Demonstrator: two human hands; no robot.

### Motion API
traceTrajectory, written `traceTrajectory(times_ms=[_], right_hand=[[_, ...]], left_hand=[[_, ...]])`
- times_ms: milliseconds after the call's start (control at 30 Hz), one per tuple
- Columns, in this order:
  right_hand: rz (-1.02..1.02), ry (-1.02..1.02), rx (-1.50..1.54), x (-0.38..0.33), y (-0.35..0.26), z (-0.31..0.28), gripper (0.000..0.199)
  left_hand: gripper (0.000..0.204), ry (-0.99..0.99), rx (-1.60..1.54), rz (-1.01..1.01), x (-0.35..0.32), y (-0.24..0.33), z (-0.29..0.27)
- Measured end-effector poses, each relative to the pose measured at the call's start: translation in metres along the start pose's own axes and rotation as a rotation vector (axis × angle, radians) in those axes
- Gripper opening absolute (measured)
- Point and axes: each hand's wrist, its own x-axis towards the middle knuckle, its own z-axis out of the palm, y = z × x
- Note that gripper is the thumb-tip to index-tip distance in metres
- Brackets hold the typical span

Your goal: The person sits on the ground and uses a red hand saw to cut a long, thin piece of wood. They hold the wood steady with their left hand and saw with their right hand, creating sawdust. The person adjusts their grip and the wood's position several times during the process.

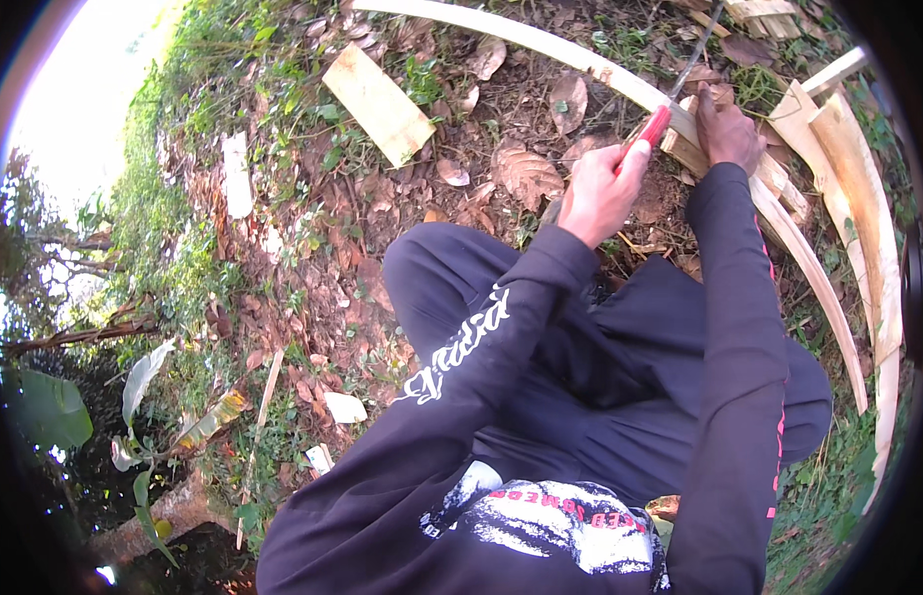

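Observation:
My left hand [605,190] is closed around the red handle [655,126] of a tool with a long, narrow metal blade [696,59]. The blade shows nearly edge-on, so whether it is a saw or a knife I cannot tell. It crosses a long pale wooden strip [541,42] that runs from the top edge down to the right. Just right of the blade, my right hand [729,137] is closed at the strip, its fingers partly hidden. Under the strip by that hand lie short wood pieces [684,153].
Two broad wooden slats [858,188] lie at the right. Up left sits a flat rectangular board [379,104], with a smaller pale piece [237,176] beyond it. Dry leaves [527,175] and grass cover the ground around my crossed legs [451,268]. A thin stick [261,436] lies at lower left.

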Motion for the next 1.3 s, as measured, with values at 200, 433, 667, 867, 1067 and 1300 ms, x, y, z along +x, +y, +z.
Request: traceTrajectory(times_ms=[200, 433, 667, 867, 1067, 1300], right_hand=[[-0.02, -0.019, 0.035, -0.001, 0.0, -0.002, 0.08], [-0.036, 0.108, 0.107, -0.002, 0.005, 0.002, 0.071], [-0.046, 0.113, 0.13, -0.006, 0.005, 0.004, 0.06], [-0.071, 0.15, 0.158, -0.007, 0.002, 0.002, 0.065], [-0.049, 0.103, 0.108, -0.005, 0.004, 0.001, 0.059], [-0.048, 0.064, 0.107, -0.005, -0.001, -0.001, 0.073]], left_hand=[[0.039, -0.031, -0.236, -0.216, -0.074, -0.036, -0.03], [0.043, -0.048, -0.137, -0.002, 0.002, -0.021, -0.001], [0.036, -0.083, -0.281, -0.178, -0.078, -0.046, -0.033], [0.045, -0.032, -0.163, -0.018, -0.022, -0.024, -0.007], [0.045, -0.046, -0.188, -0.059, -0.035, -0.033, -0.011], [0.042, -0.039, -0.157, -0.059, -0.041, -0.034, -0.016]])
